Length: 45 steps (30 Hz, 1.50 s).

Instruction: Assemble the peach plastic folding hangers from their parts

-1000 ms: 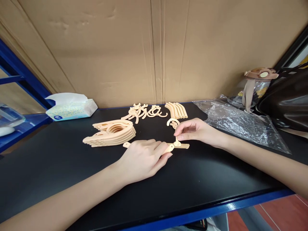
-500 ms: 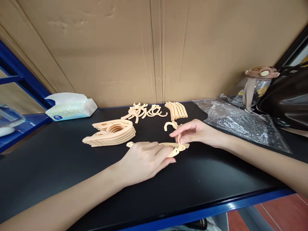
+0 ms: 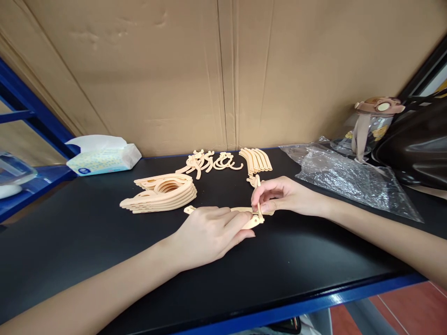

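My left hand [image 3: 209, 235] is wrapped over cream plastic hanger arms [image 3: 250, 223] just above the black tabletop; a holed end shows on either side of it. My right hand [image 3: 284, 195] pinches a cream hook piece [image 3: 258, 197], which stands roughly upright with its lower end touching the right end of those arms. Left of my hands lies a stack of cream hanger parts [image 3: 160, 194]. Behind them are a pile of loose hooks [image 3: 197, 163] and a row of curved arms [image 3: 256, 159]. A small cream part beside my right fingertips is partly hidden.
A tissue pack [image 3: 103, 157] sits at the back left. Crinkled clear plastic [image 3: 345, 172] spreads over the right side, near a bottle with a strap [image 3: 379, 118] and a dark shiny bag [image 3: 415, 144]. A cardboard wall [image 3: 167, 74] rises behind the black table [image 3: 244, 284].
My right hand has turned the hook from lying sideways, its curve pointing left, to nearly upright, and its base has shifted slightly left and down against the arms. My left hand is almost unchanged.
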Available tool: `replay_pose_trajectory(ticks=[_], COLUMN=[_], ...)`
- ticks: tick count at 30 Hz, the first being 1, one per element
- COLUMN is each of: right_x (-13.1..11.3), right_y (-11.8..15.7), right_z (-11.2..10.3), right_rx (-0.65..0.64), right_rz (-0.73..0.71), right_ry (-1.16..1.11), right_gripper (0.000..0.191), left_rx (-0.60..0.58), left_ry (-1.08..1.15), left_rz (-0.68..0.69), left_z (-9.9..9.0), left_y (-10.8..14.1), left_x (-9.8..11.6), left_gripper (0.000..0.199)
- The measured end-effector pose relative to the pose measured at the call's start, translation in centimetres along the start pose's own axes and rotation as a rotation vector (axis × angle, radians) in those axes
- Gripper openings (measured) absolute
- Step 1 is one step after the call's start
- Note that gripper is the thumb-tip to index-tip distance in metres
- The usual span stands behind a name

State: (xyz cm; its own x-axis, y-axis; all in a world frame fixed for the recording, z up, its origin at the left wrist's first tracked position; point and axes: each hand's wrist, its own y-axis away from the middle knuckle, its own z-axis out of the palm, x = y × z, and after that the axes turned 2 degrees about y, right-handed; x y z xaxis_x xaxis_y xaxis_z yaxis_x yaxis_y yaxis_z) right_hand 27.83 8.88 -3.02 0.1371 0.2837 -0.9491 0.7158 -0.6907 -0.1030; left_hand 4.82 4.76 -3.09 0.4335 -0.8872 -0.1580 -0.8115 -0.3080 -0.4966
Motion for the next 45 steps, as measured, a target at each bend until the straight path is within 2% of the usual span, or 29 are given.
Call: replay_pose_trajectory(ticks=[10,15,21,45], right_x=[0.4,0.0,-0.5,-0.5], right_y=[-0.2,0.1,0.1,0.2], right_z=[0.1,0.0,0.0,0.3], right_rx=[-0.013,-0.016,0.042,0.109], right_rz=[-0.023,-0.003,-0.002,0.004], right_ry=[0.000,0.097,0.240,0.295], right_gripper=[0.015,0.016,0.017,0.023], left_rx=[0.074,0.043,0.026,-0.010], left_ry=[-0.030,-0.081,-0.101,-0.167], left_rz=[0.018,0.054,0.046,0.009], left_z=[-0.1,0.1,0.3,0.5], left_y=[-0.1,0.1,0.2,0.3], left_x=[-0.1,-0.1,-0.2,-0.1], left_gripper=[0.026,0.023,0.020,0.030])
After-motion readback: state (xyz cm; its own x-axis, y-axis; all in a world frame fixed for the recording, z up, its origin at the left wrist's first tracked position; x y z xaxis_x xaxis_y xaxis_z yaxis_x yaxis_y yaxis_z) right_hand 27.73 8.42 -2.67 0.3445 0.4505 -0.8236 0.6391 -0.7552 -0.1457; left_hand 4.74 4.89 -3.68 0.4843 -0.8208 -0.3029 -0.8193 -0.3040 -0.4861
